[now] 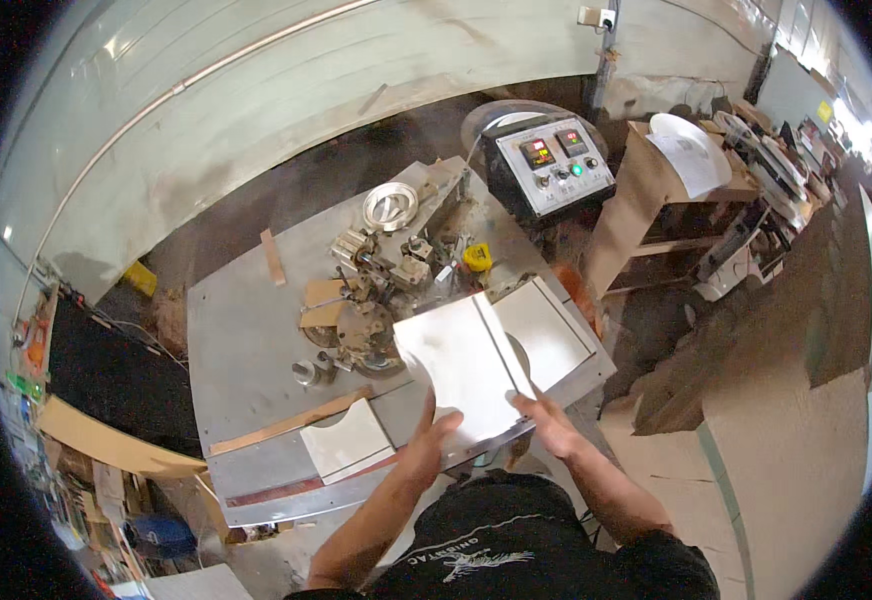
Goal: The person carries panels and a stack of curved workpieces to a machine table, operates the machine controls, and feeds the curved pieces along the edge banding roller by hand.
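Observation:
Between my two hands is a white flat panel (pixel 461 360) with a curved cutout in its left side and a dark line near its right edge. My left hand (pixel 426 442) grips its lower left part, and my right hand (pixel 548 425) closes on its lower right corner. The panel is tilted above the grey metal table (pixel 246 365). Beyond it stands a metal machine head (pixel 366 325) with rollers and clamps, partly hidden by the panel. A second white panel (pixel 551 340) lies to the right, partly covered. Another white panel (pixel 348 440) with a curved cutout lies left of my left hand.
A control box (pixel 556 165) with lit displays stands behind the table. A yellow tape measure (pixel 477 257) and a wooden strip (pixel 291 420) lie on the tabletop. On the right, a wooden shelf unit (pixel 636 190) holds a paper sheet (pixel 691 160); cardboard (pixel 776 470) covers the floor.

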Demonstrator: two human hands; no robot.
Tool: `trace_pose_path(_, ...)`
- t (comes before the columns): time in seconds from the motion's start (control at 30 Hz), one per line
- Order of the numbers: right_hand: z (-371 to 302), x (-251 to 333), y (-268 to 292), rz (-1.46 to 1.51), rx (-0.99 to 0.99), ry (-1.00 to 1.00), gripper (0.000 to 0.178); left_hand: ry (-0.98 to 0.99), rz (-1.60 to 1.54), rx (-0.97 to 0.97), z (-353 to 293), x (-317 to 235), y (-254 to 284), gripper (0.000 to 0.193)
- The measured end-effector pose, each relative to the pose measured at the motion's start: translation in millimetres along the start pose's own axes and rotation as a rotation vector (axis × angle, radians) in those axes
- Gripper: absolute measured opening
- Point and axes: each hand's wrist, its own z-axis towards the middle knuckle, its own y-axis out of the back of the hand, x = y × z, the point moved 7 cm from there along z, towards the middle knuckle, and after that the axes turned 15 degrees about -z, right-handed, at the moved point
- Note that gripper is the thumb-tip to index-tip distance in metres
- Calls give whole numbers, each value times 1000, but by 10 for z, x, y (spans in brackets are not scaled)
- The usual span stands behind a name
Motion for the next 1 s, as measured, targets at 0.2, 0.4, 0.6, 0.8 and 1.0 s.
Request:
trace_pose_path(0.2,436,-400,-403,17,150,121,80,88,-243,29,203,300,454,90)
trace_pose_path(0.4,425,-563,-471,179,106,-24,72,-28,220,60,685,539,858,94)
trace_pose_path(0.6,-90,-1061,433,158,-347,207,32,-158,212,78,657,203,661,87)
trace_pose_path(0.8,860,-937,1948,127,-547,300,50,103,-269,82,1060,601,867,77)
trace_pose_path(1.0,2005,-1534,1532,6,76,91,66,-93,-182,-50,1229,520,344,68)
